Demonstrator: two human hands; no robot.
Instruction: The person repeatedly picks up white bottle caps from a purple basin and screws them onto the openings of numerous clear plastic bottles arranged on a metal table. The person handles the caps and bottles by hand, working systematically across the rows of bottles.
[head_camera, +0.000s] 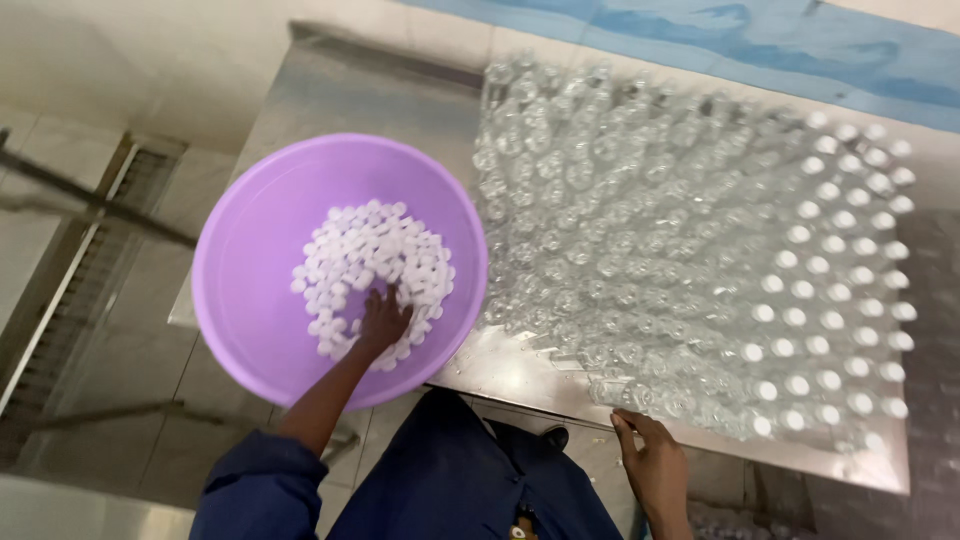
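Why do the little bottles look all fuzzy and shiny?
In the head view, the clear bottles blur together because light glints off their glass and the metal table; the picture edges bend slightly. The left hand among white caps looks sharper.

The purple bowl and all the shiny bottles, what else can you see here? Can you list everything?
bowl: one, purple, round, at the left edge of the table
caps: a heap too many to count, white, inside the bowl
bottles: too many to count, clear, standing packed together on the table; those on the right side have white caps on, the rest are open
table: one, shiny metal, under the bowl and bottles
floor: pale tiles with a grated drain, at the left
left hand: one, in the bowl, on the caps, dark blue sleeve
right hand: one, at the near edge of the table, by the nearest bottles
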